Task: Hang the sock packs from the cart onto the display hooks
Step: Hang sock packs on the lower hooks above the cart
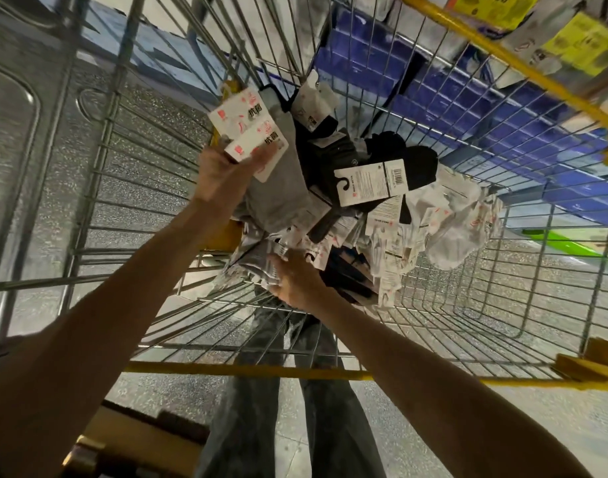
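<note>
While your left hand (pixel 223 174) is clamped on two grey packs (pixel 247 132), thumb over their white cards, those two are lifted above the heap at about 11 o'clock in the cart (pixel 247 370). Your right hand (pixel 295 284) is down at 6 o'clock of the pile (pixel 330 232), its fingers pushed in against a silvery pack; whether they are closed on it or only touching it cannot be told, since the packs hide the fingertips. Judge the task as early or midway at best. Nothing in view hangs on a hook by your doing, and the hooks themselves do not show; only yellow tags (pixel 585 46) at 1 o'clock hint at the display beyond the cart's rim. What is left is most of it: the pile holds many packs, a black pack (pixel 371 182) with its hook card face up at 3 o'clock, white socks (pixel 457 232) past it at 4 o'clock, and a tangle of cards beneath. The two greys are ready to go up; the rest needs sorting out of the heap and carrying to the display.
</note>
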### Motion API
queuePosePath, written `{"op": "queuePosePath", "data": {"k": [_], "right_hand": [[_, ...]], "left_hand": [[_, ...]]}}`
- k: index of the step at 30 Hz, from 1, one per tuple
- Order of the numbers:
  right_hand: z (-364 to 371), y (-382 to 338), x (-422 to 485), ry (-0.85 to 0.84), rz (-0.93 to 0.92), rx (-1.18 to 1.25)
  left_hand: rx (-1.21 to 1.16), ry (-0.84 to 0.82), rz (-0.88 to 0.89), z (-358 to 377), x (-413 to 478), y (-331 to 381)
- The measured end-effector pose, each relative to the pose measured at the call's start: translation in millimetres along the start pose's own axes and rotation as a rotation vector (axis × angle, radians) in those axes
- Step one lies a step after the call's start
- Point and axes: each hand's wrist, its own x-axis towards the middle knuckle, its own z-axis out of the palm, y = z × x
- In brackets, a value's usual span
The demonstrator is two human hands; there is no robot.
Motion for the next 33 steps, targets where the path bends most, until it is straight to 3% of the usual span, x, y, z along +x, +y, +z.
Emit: {"op": "queuePosePath", "data": {"k": [3,6,10,14,17,20,23,29,33], "right_hand": [[13.4,-2.2,16.2,0.000,-0.024,-0.326],[16.8,-12.4,33.8,0.166,-0.045,-0.358],[24.4,-33.8,48.5,0.344,-0.329,-0.434],[22.4,-39.0,49.6,0.282,-0.239,-0.738],[15.1,-38.2,47.3,0.251,-0.238,-0.801],[9.2,-26.0,36.5,0.354,-0.260,-0.552],[-5.2,-2.3,7.0,0.499,-0.290,0.027],[-91.9,20.3,-67.6,0.582,0.157,1.243],[-159.9,33.0,-104.3,0.535,0.106,1.652]], "left_hand": [[-0.005,-0.023,-0.004,-0.7,-0.4,-5.4],[-0.009,-0.023,0.014,0.2,0.4,-7.3],[0.003,0.006,0.028,0.1,4.6,-4.2],[0.001,0.010,0.033,-1.3,5.8,-3.3],[0.016,0.012,0.021,-2.3,2.3,-3.3],[0.007,0.018,0.014,-6.2,-0.4,-2.7],[0.004,0.051,0.011,-9.7,-3.5,4.1],[0.062,0.097,0.022,-7.7,-7.7,29.3],[0.107,0.025,0.068,5.2,-17.4,49.3]]}}
